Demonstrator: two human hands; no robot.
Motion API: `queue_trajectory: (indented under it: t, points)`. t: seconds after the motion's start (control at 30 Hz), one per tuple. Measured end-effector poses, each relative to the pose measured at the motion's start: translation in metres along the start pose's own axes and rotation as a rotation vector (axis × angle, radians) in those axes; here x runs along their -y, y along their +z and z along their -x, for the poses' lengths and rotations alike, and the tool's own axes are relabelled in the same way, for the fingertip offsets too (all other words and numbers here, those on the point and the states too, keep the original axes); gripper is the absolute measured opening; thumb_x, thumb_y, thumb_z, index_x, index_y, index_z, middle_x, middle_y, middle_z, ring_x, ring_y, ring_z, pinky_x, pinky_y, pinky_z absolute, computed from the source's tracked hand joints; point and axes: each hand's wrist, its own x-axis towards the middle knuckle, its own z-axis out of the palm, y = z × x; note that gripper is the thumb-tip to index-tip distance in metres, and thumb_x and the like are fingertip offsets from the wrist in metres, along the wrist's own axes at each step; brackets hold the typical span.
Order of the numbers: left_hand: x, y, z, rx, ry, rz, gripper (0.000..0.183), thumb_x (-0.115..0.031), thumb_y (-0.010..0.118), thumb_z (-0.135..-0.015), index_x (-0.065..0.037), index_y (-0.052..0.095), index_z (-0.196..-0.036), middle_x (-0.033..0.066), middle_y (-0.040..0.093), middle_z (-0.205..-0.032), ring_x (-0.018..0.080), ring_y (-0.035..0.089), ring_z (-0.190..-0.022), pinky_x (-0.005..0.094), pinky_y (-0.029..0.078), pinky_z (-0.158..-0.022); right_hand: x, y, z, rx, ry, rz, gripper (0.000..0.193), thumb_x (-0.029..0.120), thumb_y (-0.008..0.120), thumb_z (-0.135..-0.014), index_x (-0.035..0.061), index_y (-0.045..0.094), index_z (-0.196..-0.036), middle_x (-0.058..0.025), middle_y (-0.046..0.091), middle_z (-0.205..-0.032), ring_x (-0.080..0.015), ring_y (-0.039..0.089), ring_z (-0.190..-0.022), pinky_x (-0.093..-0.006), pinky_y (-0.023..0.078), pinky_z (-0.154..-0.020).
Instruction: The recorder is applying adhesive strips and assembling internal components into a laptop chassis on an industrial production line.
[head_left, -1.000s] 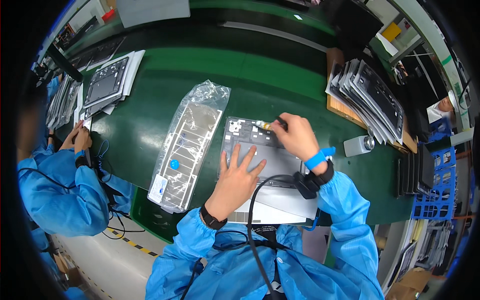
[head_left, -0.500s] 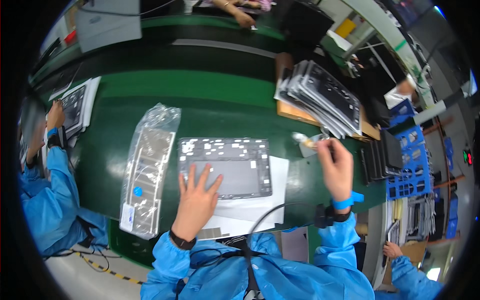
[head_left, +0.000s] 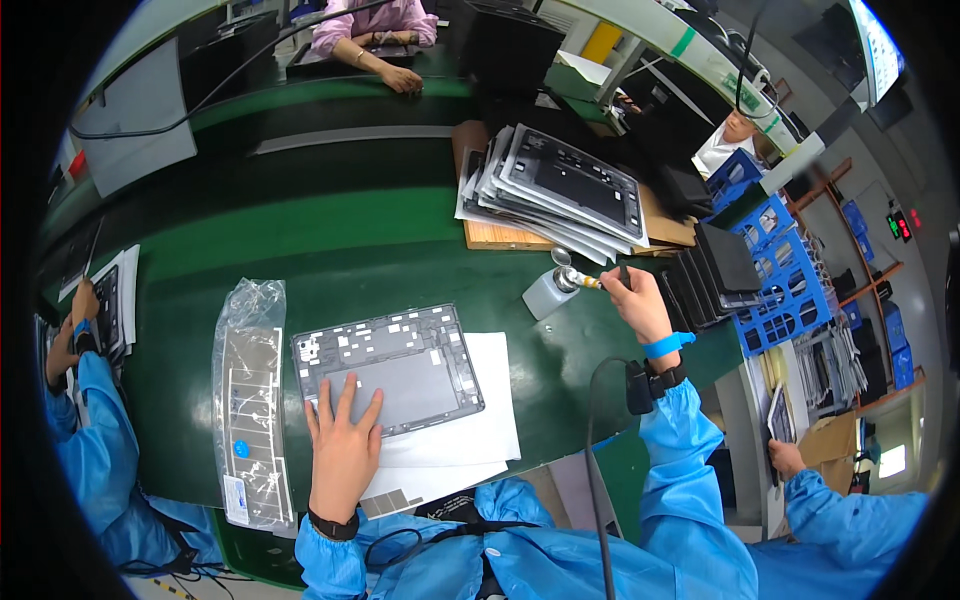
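My left hand point(head_left: 345, 446) lies with fingers spread on a grey tablet housing point(head_left: 405, 345), pressing its lower left part. The housing is a shallow shell dotted with small white patches, set on white paper sheets point(head_left: 492, 385). In my right hand point(head_left: 638, 304) is a slim tool point(head_left: 592, 283) with a dark handle and a yellow-and-white front; its exact kind is unclear. The tool's front end meets the top of a small grey-white bottle point(head_left: 548, 296), whose round metal lid point(head_left: 562, 258) stands raised. Left of the housing lies a clear plastic bag point(head_left: 252, 400) of flat strip-like parts.
Several tablet housings with paper between them are stacked point(head_left: 570, 185) on a wooden board at the far side. Dark panels point(head_left: 715, 275) stand beside a blue crate point(head_left: 785, 285) to the right. Co-workers sit left, across the table and right. A black cable point(head_left: 598, 480) hangs near my right arm.
My view has swung to the right, so the table things appear shifted left. My right hand keeps hold of the tool by the bottle, and my left hand stays on the housing.
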Motion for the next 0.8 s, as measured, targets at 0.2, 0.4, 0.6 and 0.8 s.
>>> queue_trajectory:
  t: [0.2,0.4,0.6,0.8]
  points:
    - [0.001,0.000,-0.002,0.006,0.002,0.009,0.045,-0.016,0.063,-0.090,-0.019,0.060,-0.135,0.0143,0.037,-0.154,0.0464,0.026,-0.144,0.0630,0.023,-0.115,0.004,0.002,0.002,-0.058,-0.088,0.218,0.020,0.019,0.065,-0.094,0.0028,0.064,-0.084,0.0051,0.051,-0.064,-0.0050,0.043,-0.058,-0.0250,0.032,-0.052]
    - [0.003,0.000,0.003,0.009,0.000,-0.020,0.046,-0.016,0.063,-0.090,-0.019,0.060,-0.136,0.0148,0.037,-0.154,0.0469,0.027,-0.143,0.0630,0.022,-0.115,0.009,0.006,0.007,-0.042,-0.037,0.117,0.021,0.020,0.065,-0.094,0.0023,0.064,-0.083,0.0046,0.052,-0.065,-0.0046,0.044,-0.059,-0.0245,0.032,-0.052]
    - [0.002,0.001,0.003,-0.005,0.010,-0.009,0.045,-0.016,0.063,-0.090,-0.018,0.061,-0.135,0.0154,0.038,-0.153,0.0474,0.028,-0.142,0.0628,0.022,-0.116,0.013,-0.003,0.009,-0.084,-0.079,0.235,0.021,0.021,0.066,-0.094,0.0016,0.065,-0.084,0.0037,0.054,-0.066,-0.0046,0.046,-0.061,-0.0247,0.034,-0.054]
    - [0.005,0.004,0.002,-0.027,0.012,-0.009,0.045,-0.016,0.064,-0.089,-0.018,0.061,-0.135,0.0151,0.039,-0.153,0.0473,0.029,-0.141,0.0635,0.024,-0.114,0.010,-0.010,0.007,-0.158,-0.203,0.425,0.022,0.022,0.067,-0.094,0.0011,0.065,-0.086,0.0041,0.054,-0.067,-0.0042,0.046,-0.061,-0.0245,0.035,-0.054]
